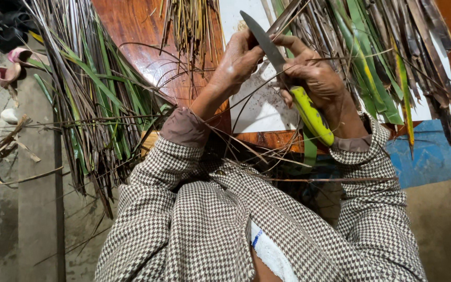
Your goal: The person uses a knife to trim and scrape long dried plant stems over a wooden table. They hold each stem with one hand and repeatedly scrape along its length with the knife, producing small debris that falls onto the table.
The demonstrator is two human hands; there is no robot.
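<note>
Yellow-handled knife (pixel 293 83) | right hand (pixel 314 78) fingers clamped on handle | left hand (pixel 241 57) fingers pinch leaf strip (pixel 283 21) at blade

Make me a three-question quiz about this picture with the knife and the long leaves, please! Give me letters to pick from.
1. Where does the knife blade point?
A. Away from the person, over the wooden table
B. Down at the floor
C. Into the sleeve

2. What colour is the knife handle?
A. Red
B. Yellow-green
C. Black

3. What is the right hand doing?
A. Lying flat and empty
B. Gripping the knife
C. Resting in a pocket

Answers:
1. A, the blade tip rises past the left hand toward the leaf strips.
2. B, the handle shows bright yellow-green below the fist.
3. B, its fingers wrap around the top of the handle.
</note>
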